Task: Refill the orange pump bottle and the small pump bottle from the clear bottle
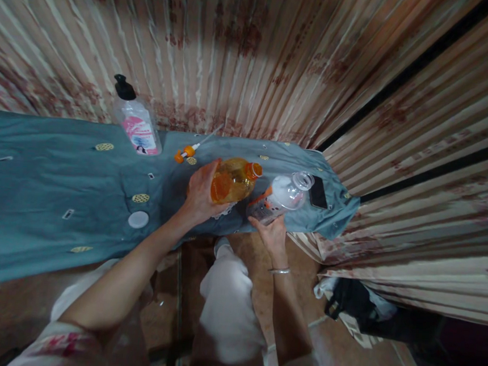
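My left hand (202,193) is wrapped round an orange translucent bottle (236,181), tilted with its uncapped mouth towards the right. In my right hand (271,231) is a clear plastic bottle (283,195) with an orange-and-dark printed label; its open mouth leans up and to the right. The two bottles are close but apart. An orange pump head (185,153) with a thin clear tube lies behind my left hand. On the cloth to the left of my left forearm rests a round white cap (138,219).
A pump bottle (140,125) with a black top and pink label stands at the back left. A dark phone (319,192) lies at the right end of the teal cloth (56,178). Pleated curtains (238,51) hang behind and to the right. Dark items (355,301) lie on the tiled floor.
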The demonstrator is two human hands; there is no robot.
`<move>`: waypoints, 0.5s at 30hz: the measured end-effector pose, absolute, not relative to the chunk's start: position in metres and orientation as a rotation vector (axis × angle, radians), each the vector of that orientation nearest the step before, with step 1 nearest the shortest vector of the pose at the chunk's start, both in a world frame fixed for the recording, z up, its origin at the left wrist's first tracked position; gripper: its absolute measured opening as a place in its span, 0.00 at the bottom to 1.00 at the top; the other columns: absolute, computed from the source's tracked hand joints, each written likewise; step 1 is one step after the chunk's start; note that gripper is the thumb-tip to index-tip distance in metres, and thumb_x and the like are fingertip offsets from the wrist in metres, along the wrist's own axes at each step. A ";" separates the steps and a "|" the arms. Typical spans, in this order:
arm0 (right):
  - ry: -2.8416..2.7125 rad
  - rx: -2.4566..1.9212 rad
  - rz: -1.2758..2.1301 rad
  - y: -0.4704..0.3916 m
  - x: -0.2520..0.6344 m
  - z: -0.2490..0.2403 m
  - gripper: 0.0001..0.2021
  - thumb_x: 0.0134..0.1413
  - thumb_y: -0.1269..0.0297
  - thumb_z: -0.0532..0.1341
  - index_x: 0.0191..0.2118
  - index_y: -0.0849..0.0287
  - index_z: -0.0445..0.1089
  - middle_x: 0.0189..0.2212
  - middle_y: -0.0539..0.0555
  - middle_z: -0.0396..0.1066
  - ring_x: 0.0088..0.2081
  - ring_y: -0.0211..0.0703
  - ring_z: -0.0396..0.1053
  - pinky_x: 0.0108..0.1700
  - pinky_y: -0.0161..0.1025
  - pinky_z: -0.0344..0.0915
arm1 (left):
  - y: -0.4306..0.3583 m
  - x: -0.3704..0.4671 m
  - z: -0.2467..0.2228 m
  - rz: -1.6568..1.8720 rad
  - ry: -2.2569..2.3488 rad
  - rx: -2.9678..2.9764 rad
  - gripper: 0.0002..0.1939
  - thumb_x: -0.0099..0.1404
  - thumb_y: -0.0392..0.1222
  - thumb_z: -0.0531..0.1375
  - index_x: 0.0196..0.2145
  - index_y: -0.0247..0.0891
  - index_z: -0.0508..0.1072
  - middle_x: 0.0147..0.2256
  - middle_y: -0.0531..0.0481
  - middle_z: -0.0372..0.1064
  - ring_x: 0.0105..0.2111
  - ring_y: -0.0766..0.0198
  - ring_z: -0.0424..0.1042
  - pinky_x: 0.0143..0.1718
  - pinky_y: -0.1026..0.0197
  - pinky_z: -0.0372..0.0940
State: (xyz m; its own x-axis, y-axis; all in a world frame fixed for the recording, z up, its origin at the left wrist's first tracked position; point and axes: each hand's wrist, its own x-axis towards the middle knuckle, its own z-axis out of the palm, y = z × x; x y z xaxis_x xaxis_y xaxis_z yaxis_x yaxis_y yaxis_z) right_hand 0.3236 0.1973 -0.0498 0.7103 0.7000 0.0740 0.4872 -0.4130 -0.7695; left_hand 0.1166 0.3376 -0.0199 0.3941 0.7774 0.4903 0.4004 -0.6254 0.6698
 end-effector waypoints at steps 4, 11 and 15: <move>-0.864 -2.075 0.323 0.199 0.319 -0.057 0.51 0.27 0.40 0.77 0.57 0.62 0.62 0.49 0.72 0.78 0.50 0.66 0.77 0.49 0.55 0.74 | 0.338 0.117 -0.021 1.156 0.999 2.218 0.55 0.51 0.49 0.75 0.70 0.42 0.54 0.65 0.35 0.64 0.64 0.37 0.66 0.68 0.33 0.60; -0.793 -2.062 0.329 0.197 0.313 -0.056 0.42 0.29 0.45 0.75 0.53 0.58 0.65 0.49 0.66 0.79 0.50 0.63 0.77 0.51 0.54 0.72 | 0.339 0.118 -0.025 1.177 1.007 2.213 0.57 0.51 0.51 0.76 0.71 0.39 0.53 0.66 0.33 0.63 0.65 0.37 0.66 0.67 0.34 0.60; -0.713 -2.100 0.365 0.188 0.308 -0.049 0.40 0.27 0.45 0.76 0.49 0.55 0.67 0.42 0.61 0.81 0.44 0.61 0.79 0.44 0.49 0.73 | 0.340 0.116 -0.024 1.144 1.018 2.223 0.58 0.50 0.50 0.76 0.71 0.40 0.52 0.66 0.34 0.64 0.64 0.37 0.67 0.67 0.34 0.62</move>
